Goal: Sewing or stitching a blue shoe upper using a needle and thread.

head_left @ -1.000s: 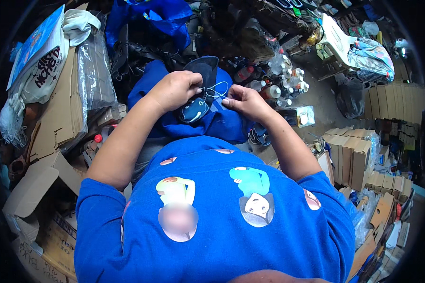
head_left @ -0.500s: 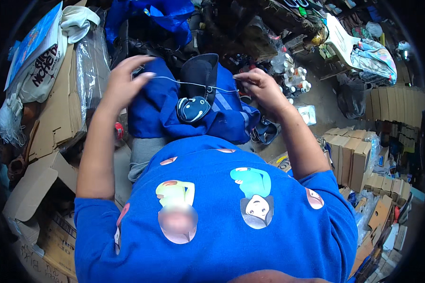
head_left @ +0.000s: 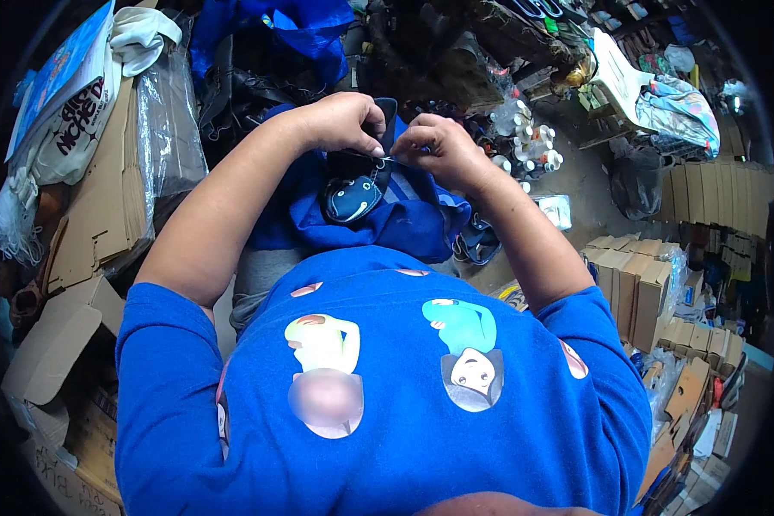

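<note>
My left hand (head_left: 348,125) and my right hand (head_left: 439,146) meet above my lap, thumbs and fingers pinched. Between their fingertips shows a short bit of pale thread (head_left: 389,158); the rest of it is hidden or too fine to follow. Just below hangs a small dark pouch-like piece (head_left: 353,199) with white stitching and a metal ring (head_left: 377,166) at its top. Behind my fingers stands a black, rounded, sole-shaped piece (head_left: 388,116), partly covered by them. Blue cloth (head_left: 413,232) with pale stripes lies over my lap beneath it all.
Flattened cardboard (head_left: 103,215) and a cloth bag (head_left: 82,142) are at my left. White-capped bottles (head_left: 533,146) stand on the floor to the right, with stacked brown boxes (head_left: 636,284) nearer. A white chair (head_left: 615,73) holds cloth at the far right.
My left hand has swung right and inward from the far left of the lap, its spread fingers now pinched. My right hand has shifted slightly left. The thread no longer stretches across the lap.
</note>
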A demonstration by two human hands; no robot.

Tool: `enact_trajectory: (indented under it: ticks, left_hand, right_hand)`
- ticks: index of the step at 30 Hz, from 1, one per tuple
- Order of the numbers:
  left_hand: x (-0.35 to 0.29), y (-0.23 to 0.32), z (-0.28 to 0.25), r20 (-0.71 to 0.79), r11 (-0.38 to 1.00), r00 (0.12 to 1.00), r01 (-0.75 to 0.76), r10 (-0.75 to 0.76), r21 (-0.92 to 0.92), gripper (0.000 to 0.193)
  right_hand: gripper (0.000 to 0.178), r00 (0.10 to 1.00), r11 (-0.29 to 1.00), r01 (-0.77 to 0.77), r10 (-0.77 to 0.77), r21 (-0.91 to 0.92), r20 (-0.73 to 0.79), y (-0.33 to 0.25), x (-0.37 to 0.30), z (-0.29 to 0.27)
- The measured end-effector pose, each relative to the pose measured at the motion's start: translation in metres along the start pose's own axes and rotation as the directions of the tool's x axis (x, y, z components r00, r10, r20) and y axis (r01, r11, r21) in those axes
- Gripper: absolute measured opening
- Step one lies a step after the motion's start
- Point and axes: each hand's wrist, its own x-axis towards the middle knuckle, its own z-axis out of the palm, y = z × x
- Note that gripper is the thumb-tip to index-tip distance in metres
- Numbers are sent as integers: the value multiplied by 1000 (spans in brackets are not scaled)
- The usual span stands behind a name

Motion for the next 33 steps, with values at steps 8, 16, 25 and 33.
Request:
enact_trajectory:
  ticks: [8, 16, 25, 33]
  left_hand:
    - [1, -16, -3, 312, 926, 950, 104, 16, -363, 36]
    - [-2, -22, 3, 324, 926, 944, 71, 57, -370, 39]
    - [-3, 2, -4, 253, 991, 967, 15, 19, -132, 37]
    - [-1, -5, 17, -219, 997, 972, -81, 82, 15, 41]
  right_hand:
    - [18, 982, 979, -53, 87, 195, -168, -10, -20, 24]
    - [17, 981, 994, 14, -35, -112, -191, -26, -24, 23]
    - [17, 989, 890, 84, -20, -447, 145, -58, 4, -5]
    - [12, 983, 973, -159, 172, -165, 70, -35, 14, 17]
